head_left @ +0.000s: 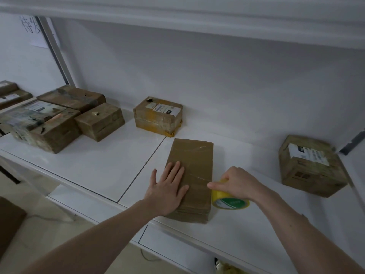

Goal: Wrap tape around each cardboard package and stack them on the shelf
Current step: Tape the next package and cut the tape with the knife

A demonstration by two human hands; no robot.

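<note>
Taping the flat cardboard package (190,175) at the shelf (110,165) front edge.
Left hand (167,191) presses flat, fingers spread; right hand (235,181) grips the yellow tape roll (227,200). Looks stiff, light: hold by long edges.

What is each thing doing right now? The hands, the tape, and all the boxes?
Left hand: flat, pressing on the package.
Right hand: gripping the tape roll.
Tape roll: yellow, at the package's right edge, a strip pulled across the top.
Package: lying flat on the shelf, partly taped.
Labelled box: behind it, yellow tape round its base.
Right box: standing apart, tilted.
Left boxes: clustered together.
Shelf: white, holding everything.
</note>
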